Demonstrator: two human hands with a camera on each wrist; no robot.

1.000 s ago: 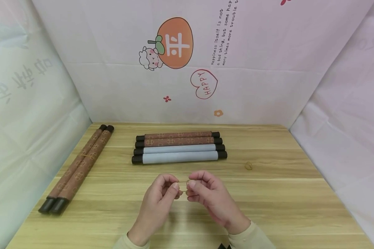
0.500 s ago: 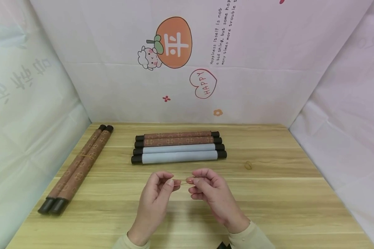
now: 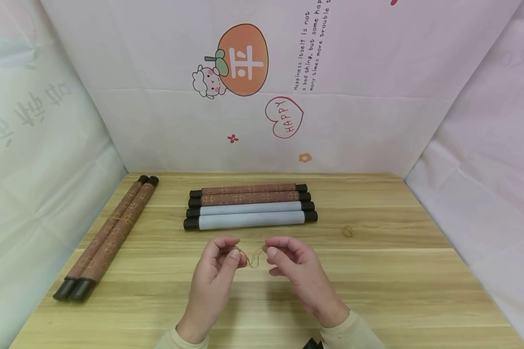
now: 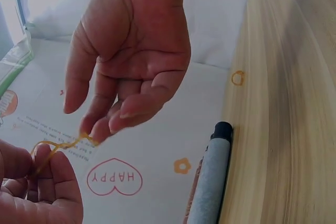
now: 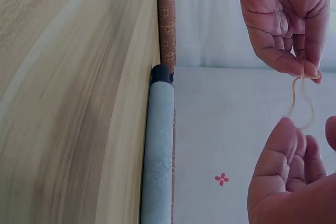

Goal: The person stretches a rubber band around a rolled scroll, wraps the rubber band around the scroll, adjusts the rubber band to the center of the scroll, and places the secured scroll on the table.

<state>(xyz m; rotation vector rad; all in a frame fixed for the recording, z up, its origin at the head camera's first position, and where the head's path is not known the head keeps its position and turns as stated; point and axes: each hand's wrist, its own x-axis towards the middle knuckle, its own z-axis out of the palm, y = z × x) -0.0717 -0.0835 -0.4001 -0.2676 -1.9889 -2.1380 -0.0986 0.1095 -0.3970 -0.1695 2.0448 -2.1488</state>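
Between my two hands a thin yellowish rubber band [image 3: 254, 264] hangs slack and slightly twisted. My left hand [image 3: 211, 281] pinches one end of it between thumb and fingers. My right hand [image 3: 303, 278] has its fingers curled, with the band's other end at the fingertips; in the left wrist view the right thumb stands apart from them. Behind the hands lie two light-blue scrolls [image 3: 251, 220] and two brown patterned scrolls [image 3: 249, 198], side by side with black end caps. A second rubber band [image 3: 347, 231] lies on the table to their right.
On the left, a pair of brown scrolls [image 3: 109, 242] lies slanted, with a band around the middle. White printed cloth [image 3: 353, 131] walls the wooden table [image 3: 397, 281] at the back and sides. A small black object [image 3: 313, 344] shows at the front edge.
The rubber band was stretched between both hands and is slack now. My hands have drawn a little apart, the left one shifting slightly left. The scrolls have stayed put.
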